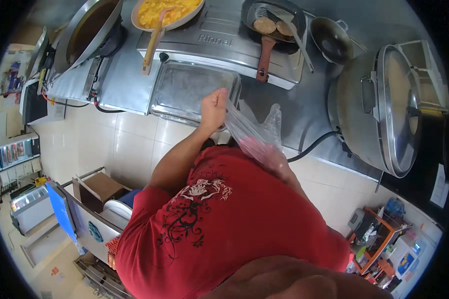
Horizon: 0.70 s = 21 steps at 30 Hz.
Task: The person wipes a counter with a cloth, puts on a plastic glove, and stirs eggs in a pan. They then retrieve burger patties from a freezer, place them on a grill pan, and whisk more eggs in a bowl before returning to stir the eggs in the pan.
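My left hand (214,110) is closed in a fist around the edge of a clear plastic bag (243,125), pulling it taut. The bag runs down to the right over my right hand (270,155), which shows only as a pinkish shape through the film. How its fingers are set cannot be made out. Just behind my left hand, a rectangular metal tray (192,89) lies on the counter's front edge. A loose corner of the bag sticks up to the right of it.
A gas stove (224,52) carries a pan of yellow scrambled egg (159,12) with a spatula (154,47), and a skillet (269,42) with brown patties and a turner. At right stand a small wok (329,42) and a large lidded pot (359,119). A hose (314,144) crosses the counter edge.
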Motion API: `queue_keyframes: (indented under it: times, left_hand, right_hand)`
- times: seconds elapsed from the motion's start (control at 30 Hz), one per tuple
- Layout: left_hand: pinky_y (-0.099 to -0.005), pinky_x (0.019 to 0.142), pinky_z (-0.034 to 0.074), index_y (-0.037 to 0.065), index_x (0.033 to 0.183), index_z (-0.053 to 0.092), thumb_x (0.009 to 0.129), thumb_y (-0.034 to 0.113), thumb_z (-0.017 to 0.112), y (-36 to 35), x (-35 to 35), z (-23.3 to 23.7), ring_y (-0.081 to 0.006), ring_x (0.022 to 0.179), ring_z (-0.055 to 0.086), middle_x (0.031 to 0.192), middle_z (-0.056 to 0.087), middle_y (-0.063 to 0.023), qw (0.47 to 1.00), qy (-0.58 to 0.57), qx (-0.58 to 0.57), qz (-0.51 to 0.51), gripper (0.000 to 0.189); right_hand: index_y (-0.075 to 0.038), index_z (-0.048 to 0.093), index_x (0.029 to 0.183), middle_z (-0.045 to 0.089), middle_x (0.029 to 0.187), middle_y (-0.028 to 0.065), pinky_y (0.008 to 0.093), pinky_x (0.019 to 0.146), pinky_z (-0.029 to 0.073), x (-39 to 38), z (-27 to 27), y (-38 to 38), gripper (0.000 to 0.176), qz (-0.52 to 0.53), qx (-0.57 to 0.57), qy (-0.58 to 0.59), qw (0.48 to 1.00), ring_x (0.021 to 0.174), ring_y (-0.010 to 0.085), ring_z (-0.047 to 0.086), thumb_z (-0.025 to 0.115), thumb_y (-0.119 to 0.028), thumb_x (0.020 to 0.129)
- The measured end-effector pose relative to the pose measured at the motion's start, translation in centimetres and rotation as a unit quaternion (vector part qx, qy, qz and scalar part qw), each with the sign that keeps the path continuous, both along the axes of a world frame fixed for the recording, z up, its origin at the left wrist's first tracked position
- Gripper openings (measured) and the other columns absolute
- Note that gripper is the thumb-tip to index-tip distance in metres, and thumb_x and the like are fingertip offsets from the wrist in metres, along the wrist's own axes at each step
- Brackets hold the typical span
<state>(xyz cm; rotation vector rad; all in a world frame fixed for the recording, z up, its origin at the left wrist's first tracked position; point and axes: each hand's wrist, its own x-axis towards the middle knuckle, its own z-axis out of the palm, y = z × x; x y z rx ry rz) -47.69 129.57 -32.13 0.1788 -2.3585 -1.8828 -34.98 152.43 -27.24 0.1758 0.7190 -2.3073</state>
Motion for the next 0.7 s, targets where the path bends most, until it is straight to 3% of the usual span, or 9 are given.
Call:
queue_keyframes:
  times: [0.1,0.17,0.23,0.27,0.37,0.43,0.53,0.6,0.7]
  left_hand:
    - [-0.0338,0.054,0.036,-0.001,0.074,0.050,0.108,0.024,0.053,2.4,0.3,-0.5,-0.0100,0.061,0.036,0.060,0.039,-0.0001,0.998,0.049,-0.028,-0.013,0.041]
    - [-0.0316,0.056,0.038,0.001,0.077,0.055,0.107,0.023,0.055,0.6,-0.9,-0.7,-0.0085,0.063,0.040,0.062,0.043,0.0016,0.998,-0.005,0.039,0.042,0.037]
    - [-0.0300,0.058,0.039,0.002,0.081,0.059,0.106,0.022,0.055,-0.2,-2.9,-0.1,-0.0079,0.065,0.043,0.064,0.047,0.0019,0.998,0.005,0.047,0.052,0.032]
    - [-0.0294,0.058,0.040,0.002,0.084,0.061,0.106,0.021,0.055,0.1,-3.1,0.3,-0.0081,0.066,0.044,0.066,0.049,0.0013,0.999,0.031,0.021,0.038,0.030]
    - [-0.0325,0.061,0.047,0.001,0.096,0.065,0.105,0.022,0.056,2.4,-0.8,-1.7,-0.0129,0.069,0.056,0.071,0.057,-0.0068,0.998,0.026,-0.050,-0.033,0.025]
    - [-0.0338,0.065,0.051,0.001,0.104,0.066,0.105,0.023,0.057,3.3,-0.5,-2.2,-0.0151,0.073,0.063,0.077,0.062,-0.0104,0.994,-0.055,-0.044,-0.081,0.024]
    - [-0.0319,0.070,0.052,0.003,0.115,0.065,0.103,0.020,0.060,3.6,0.5,-1.2,-0.0148,0.080,0.066,0.090,0.064,-0.0100,0.976,-0.185,0.037,-0.110,0.022]
    - [-0.0305,0.073,0.052,0.005,0.122,0.064,0.102,0.019,0.063,2.0,1.4,-0.6,-0.0148,0.082,0.065,0.099,0.065,-0.0093,0.985,-0.129,0.093,-0.070,0.024]
    - [-0.0265,0.068,0.051,0.008,0.129,0.060,0.102,0.017,0.062,-2.9,2.0,-1.6,-0.0125,0.083,0.062,0.106,0.061,-0.0038,0.995,-0.058,0.000,-0.083,0.028]
  right_hand:
    - [0.005,0.027,0.158,0.036,0.160,0.0270,0.0448,0.123,0.031,0.8,-1.8,5.4,0.071,0.113,0.093,0.080,0.986,0.148,0.0336,0.040,0.059,-0.025,0.101]
    - [0.004,0.029,0.158,0.037,0.159,0.0265,0.0501,0.121,0.033,2.6,-3.3,10.4,0.072,0.100,-0.002,0.044,0.994,0.146,0.0359,0.042,0.061,-0.019,0.097]
    - [0.000,0.030,0.158,0.041,0.156,0.0244,0.0512,0.118,0.036,2.8,-3.2,13.2,0.076,-0.016,0.096,0.057,0.994,0.141,0.0396,0.045,0.064,-0.025,0.095]
    - [-0.004,0.032,0.158,0.054,0.142,0.0203,0.0450,0.105,0.047,2.1,-4.0,13.0,0.077,-0.151,0.168,0.030,0.974,0.126,0.0347,0.056,0.066,-0.026,0.093]
    - [-0.008,0.037,0.156,0.060,0.128,0.0178,0.0381,0.094,0.051,-1.2,-1.1,8.3,0.073,-0.273,0.291,0.041,0.916,0.109,0.0257,0.062,0.066,-0.019,0.090]
    - [-0.008,0.044,0.149,0.065,0.114,0.0139,0.0331,0.086,0.052,-3.7,-3.0,5.8,0.066,-0.161,0.355,0.165,0.906,0.097,0.0209,0.064,0.067,-0.015,0.088]
    - [-0.005,0.052,0.134,0.069,0.099,0.0115,0.0314,0.073,0.054,-6.3,-8.7,7.2,0.053,0.064,0.493,0.140,0.856,0.082,0.0197,0.066,0.066,-0.006,0.083]
    - [-0.004,0.054,0.125,0.069,0.091,0.0102,0.0318,0.066,0.053,-7.7,-11.8,8.6,0.047,0.013,0.549,0.061,0.833,0.074,0.0194,0.065,0.068,-0.003,0.080]
    - [-0.003,0.055,0.119,0.069,0.090,0.0110,0.0325,0.061,0.053,-9.0,-14.8,11.7,0.043,-0.063,0.593,-0.025,0.802,0.072,0.0193,0.065,0.069,-0.002,0.079]
